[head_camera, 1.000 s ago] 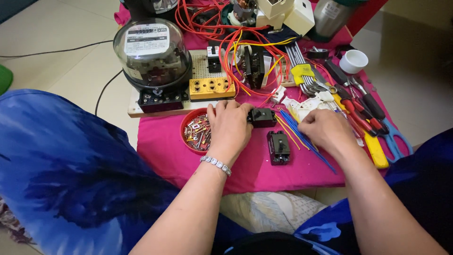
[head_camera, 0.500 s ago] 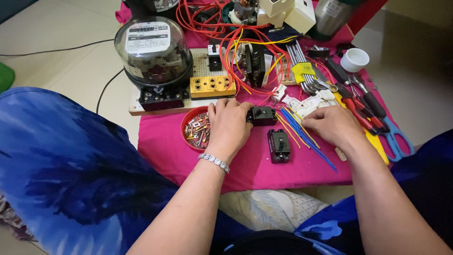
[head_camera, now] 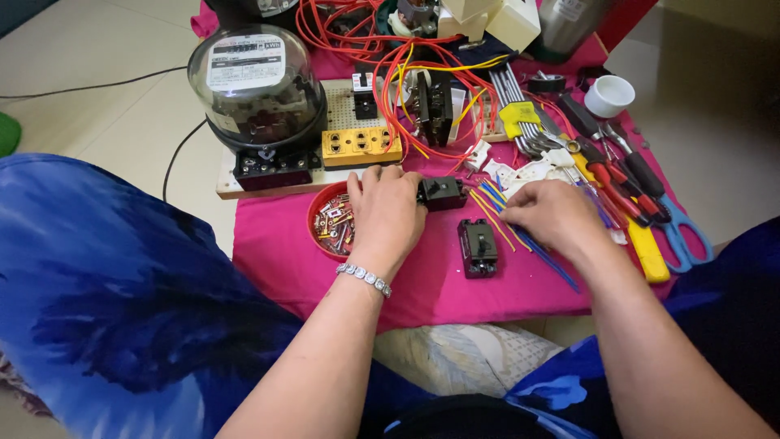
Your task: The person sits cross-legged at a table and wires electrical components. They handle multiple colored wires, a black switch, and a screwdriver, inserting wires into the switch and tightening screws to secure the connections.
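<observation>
On the pink cloth [head_camera: 422, 284], we are pinching a small black plastic switch block [head_camera: 441, 193] with our left hand [head_camera: 388, 213]; our right hand [head_camera: 552, 215], nearer the thin blue and yellow wires [head_camera: 508, 219], is curling loosely over them, grip unclear.

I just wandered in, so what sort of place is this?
Probably a home floor used for electrical wiring practice: a domed electric meter on a wooden board, red wires, and pliers on a pink cloth.

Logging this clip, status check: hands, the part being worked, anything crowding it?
Left hand gripping small black switch block. Right hand on loose coloured wires. Second black switch lies free between. Red screw dish under left hand.
</observation>
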